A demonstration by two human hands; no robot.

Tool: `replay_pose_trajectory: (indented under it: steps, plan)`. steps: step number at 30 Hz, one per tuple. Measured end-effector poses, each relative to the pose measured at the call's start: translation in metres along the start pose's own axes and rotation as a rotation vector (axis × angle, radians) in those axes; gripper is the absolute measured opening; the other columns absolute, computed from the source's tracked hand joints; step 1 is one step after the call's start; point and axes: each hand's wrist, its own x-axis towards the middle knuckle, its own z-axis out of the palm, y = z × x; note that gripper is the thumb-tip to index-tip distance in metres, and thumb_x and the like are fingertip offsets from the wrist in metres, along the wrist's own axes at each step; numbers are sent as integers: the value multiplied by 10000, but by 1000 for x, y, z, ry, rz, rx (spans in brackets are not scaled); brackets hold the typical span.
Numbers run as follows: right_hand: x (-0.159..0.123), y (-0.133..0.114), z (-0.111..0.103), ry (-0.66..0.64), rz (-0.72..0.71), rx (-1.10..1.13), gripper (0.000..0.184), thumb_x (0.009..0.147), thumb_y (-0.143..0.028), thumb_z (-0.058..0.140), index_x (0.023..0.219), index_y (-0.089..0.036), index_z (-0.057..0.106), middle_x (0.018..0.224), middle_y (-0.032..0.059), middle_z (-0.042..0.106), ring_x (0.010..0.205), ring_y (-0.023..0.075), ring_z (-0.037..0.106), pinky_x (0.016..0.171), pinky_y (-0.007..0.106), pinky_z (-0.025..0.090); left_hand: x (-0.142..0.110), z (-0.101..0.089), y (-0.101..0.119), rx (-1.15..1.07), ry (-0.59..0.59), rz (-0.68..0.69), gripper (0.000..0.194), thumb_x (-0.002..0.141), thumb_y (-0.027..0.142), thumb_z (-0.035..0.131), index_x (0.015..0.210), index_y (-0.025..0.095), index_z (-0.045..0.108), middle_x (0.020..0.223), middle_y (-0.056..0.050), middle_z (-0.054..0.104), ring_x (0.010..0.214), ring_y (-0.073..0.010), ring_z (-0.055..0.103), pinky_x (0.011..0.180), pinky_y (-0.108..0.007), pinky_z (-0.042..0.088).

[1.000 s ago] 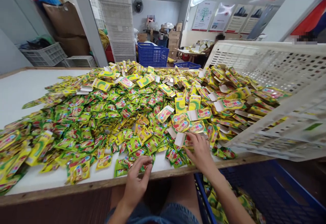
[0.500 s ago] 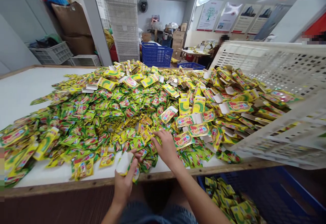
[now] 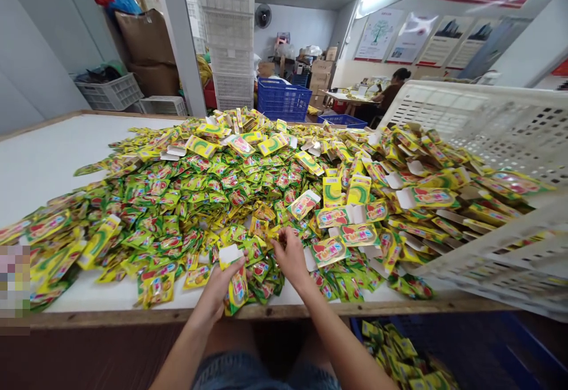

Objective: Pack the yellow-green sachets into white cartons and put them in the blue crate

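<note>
My left hand is closed around a small yellow-and-green carton with its white flap raised at the top. The carton stands tilted near the table's front edge. To its right, my right hand reaches into the pile, with thumb and fingers pinched at a small yellow packet, partly hidden by the fingers. Around both hands lies a wide heap of small green sachets with red fruit pictures. More flat cartons, some with open flaps, lie just right of my right hand.
A white perforated crate lies tipped on the right, cartons spilling from it. Under the table's wooden edge, a blue crate holds packets. Behind the table are a blue basket, stacked white crates and a seated person.
The carton in my left hand has turned from its white open end facing me to its printed front showing. My right fingers have curled together at the pile. The whole view has shifted slightly.
</note>
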Motion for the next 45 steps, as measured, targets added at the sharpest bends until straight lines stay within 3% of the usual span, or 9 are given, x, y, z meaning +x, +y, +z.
replay_pose_trajectory:
  steps: [4, 8, 15, 21, 27, 31, 36, 41, 45]
  plan:
    - [-6, -6, -3, 12, 72, 221, 171, 872, -289, 443, 997, -176, 470, 841, 48, 633, 744, 167, 601, 673, 280, 464, -5, -4, 4, -29, -87, 65, 546, 667, 367, 734, 1134, 111, 616, 598, -34, 689, 545, -159, 644, 528, -236, 491]
    - [-10, -14, -4, -135, 218, 641, 250, 806, -376, 555, 960, -180, 540, 852, 53, 663, 792, 199, 621, 705, 305, 488, -12, -3, 9, 24, -159, 120, 527, 691, 398, 705, 1121, 104, 627, 663, -66, 706, 589, -186, 655, 571, -277, 503]
    - [-15, -19, -1, -179, 228, 750, 288, 776, -452, 585, 901, -195, 549, 848, 38, 661, 823, 206, 626, 709, 309, 509, -5, 10, 3, 302, -99, 389, 389, 682, 406, 705, 968, 142, 695, 888, -93, 737, 1016, -285, 622, 913, -384, 452]
    - [-17, -17, -9, -152, 257, 799, 283, 737, -378, 653, 915, -197, 530, 903, 46, 665, 864, 213, 627, 764, 330, 503, -11, 19, 2, 284, -177, 344, 443, 709, 406, 684, 1051, 126, 656, 805, -87, 741, 846, -256, 674, 851, -375, 487]
    - [-18, -30, -48, -52, 170, 771, 276, 777, -353, 620, 966, -212, 478, 870, 27, 646, 821, 185, 613, 711, 292, 496, -16, 28, -1, 220, -229, 254, 351, 660, 371, 729, 914, 136, 667, 728, -59, 716, 679, -212, 662, 671, -307, 511]
    - [-20, -50, -75, -196, -50, 539, 162, 826, -248, 559, 983, -219, 529, 842, 10, 625, 801, 165, 596, 713, 268, 468, -19, 39, -6, 185, -424, 160, 250, 650, 323, 741, 780, 139, 632, 561, -7, 640, 513, -154, 590, 532, -258, 460]
    - [-19, -64, -90, -409, -287, 124, 182, 831, -82, 485, 918, -208, 583, 915, 28, 608, 880, 167, 559, 758, 267, 433, -19, 46, -15, 206, -489, 151, 206, 668, 293, 727, 727, 144, 596, 547, 2, 623, 497, -135, 573, 518, -247, 458]
    - [-15, -66, -92, -524, -382, -132, 197, 767, -2, 481, 709, -183, 531, 832, 25, 538, 815, 154, 526, 689, 241, 413, -16, 48, -25, 222, -482, 156, 208, 648, 257, 735, 750, 161, 582, 587, 26, 616, 500, -121, 569, 532, -243, 471]
    - [-15, -66, -89, -525, -351, -280, 173, 753, -14, 518, 708, -180, 530, 822, 29, 545, 791, 156, 534, 674, 243, 402, -16, 52, -29, 263, -485, 145, 204, 659, 270, 722, 746, 160, 572, 562, 25, 607, 488, -124, 563, 527, -245, 468]
